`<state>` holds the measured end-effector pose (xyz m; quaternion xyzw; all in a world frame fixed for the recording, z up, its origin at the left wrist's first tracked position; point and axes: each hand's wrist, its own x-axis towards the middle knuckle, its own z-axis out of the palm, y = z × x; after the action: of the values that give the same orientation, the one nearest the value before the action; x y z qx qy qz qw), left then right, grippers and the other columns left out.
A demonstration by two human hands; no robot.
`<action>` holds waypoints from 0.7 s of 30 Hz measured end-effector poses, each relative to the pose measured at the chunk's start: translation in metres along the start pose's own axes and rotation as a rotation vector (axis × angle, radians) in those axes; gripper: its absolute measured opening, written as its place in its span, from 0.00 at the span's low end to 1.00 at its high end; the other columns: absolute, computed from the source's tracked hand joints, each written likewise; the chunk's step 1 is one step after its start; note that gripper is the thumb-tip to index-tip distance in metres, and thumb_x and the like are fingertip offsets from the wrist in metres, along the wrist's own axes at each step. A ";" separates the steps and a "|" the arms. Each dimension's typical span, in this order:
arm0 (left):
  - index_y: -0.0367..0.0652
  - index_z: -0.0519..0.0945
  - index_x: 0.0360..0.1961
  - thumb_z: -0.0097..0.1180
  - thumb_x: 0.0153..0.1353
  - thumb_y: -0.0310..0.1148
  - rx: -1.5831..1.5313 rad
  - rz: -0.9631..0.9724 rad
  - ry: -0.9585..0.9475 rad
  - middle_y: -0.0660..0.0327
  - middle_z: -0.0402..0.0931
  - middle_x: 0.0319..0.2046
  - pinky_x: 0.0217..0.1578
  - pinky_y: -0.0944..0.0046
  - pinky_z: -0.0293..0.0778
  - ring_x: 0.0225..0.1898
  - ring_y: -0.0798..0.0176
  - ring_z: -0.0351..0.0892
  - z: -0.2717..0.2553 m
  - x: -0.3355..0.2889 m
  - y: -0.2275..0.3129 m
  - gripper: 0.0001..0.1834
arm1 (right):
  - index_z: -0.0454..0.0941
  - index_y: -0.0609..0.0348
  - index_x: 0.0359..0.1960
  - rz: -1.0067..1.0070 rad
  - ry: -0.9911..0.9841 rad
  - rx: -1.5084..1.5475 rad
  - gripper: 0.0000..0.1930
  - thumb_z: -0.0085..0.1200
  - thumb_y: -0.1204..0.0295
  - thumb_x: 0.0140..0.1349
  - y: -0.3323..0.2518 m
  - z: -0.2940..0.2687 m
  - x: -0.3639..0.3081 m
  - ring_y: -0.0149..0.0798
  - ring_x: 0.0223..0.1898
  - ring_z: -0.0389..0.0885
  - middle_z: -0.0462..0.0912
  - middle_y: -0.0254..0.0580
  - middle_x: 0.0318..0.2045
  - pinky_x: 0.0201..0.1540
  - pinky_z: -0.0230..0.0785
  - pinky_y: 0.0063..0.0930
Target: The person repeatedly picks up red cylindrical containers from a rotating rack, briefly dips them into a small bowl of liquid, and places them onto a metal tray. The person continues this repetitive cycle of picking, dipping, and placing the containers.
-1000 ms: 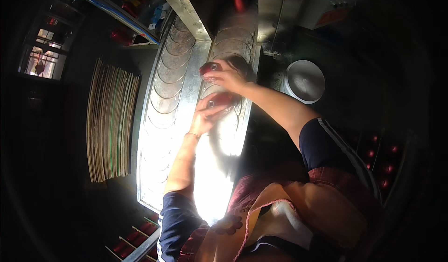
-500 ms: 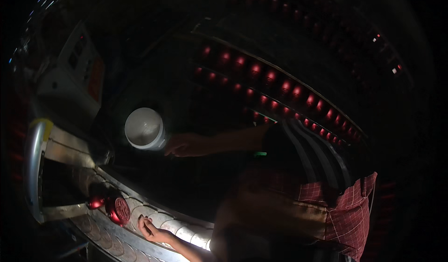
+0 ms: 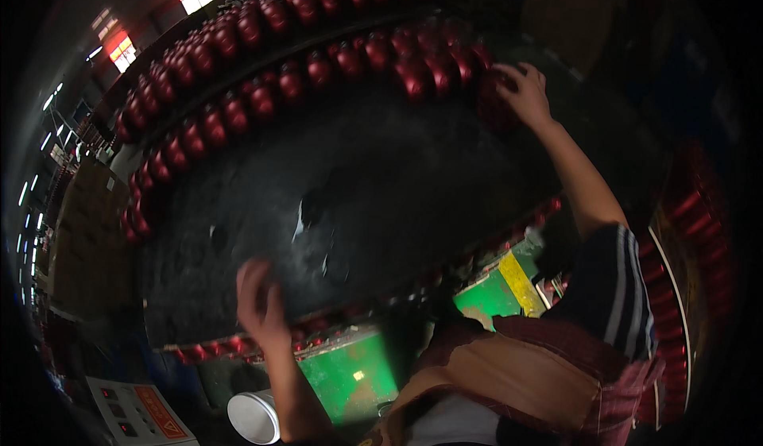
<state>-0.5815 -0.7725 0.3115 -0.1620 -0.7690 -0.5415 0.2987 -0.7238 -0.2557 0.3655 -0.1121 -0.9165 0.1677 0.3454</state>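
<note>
My right hand reaches to the far right end of a dark board. Its fingers curve around the top of a dark red rounded piece, which is blurred and partly hidden by the hand. Beside that piece stand glossy red vase-shaped pieces in rows. Over the board's near left part is my left hand, blurred, with thumb and fingers apart and nothing in it. The black board shows some pale wet-looking marks.
More red pieces fill a second row behind the first. Below the board's near edge lies a green surface with a yellow strip. A white bucket and a control box are at lower left. Another rack of red pieces is at right.
My view has swung from the metal conveyor with red pieces to the board. My right hand has gone from beside the white bucket to the red pieces; my left hand has left the conveyor.
</note>
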 end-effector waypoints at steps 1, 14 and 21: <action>0.38 0.79 0.53 0.51 0.58 0.19 0.088 0.071 -0.083 0.55 0.74 0.55 0.49 0.67 0.72 0.52 0.63 0.75 0.060 0.051 -0.004 0.20 | 0.75 0.29 0.59 -0.035 -0.061 0.012 0.26 0.61 0.67 0.58 0.023 0.017 0.015 0.59 0.67 0.58 0.63 0.55 0.65 0.66 0.61 0.46; 0.65 0.74 0.56 0.65 0.45 0.39 0.646 -0.089 -0.325 0.45 0.62 0.60 0.51 0.41 0.76 0.55 0.33 0.70 0.413 0.246 -0.053 0.32 | 0.75 0.34 0.60 -0.182 -0.253 0.193 0.30 0.63 0.74 0.54 0.061 0.043 0.019 0.53 0.61 0.70 0.67 0.50 0.62 0.60 0.67 0.41; 0.63 0.75 0.58 0.67 0.45 0.31 0.142 -0.282 -0.295 0.45 0.67 0.56 0.61 0.51 0.68 0.60 0.41 0.69 0.320 0.232 -0.086 0.35 | 0.75 0.50 0.61 -0.164 -0.223 0.313 0.26 0.60 0.76 0.58 0.082 0.057 0.008 0.54 0.66 0.64 0.66 0.54 0.64 0.67 0.55 0.39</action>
<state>-0.8998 -0.5231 0.3200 -0.1091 -0.8556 -0.4928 0.1148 -0.7605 -0.1905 0.2985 0.0369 -0.9179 0.2908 0.2676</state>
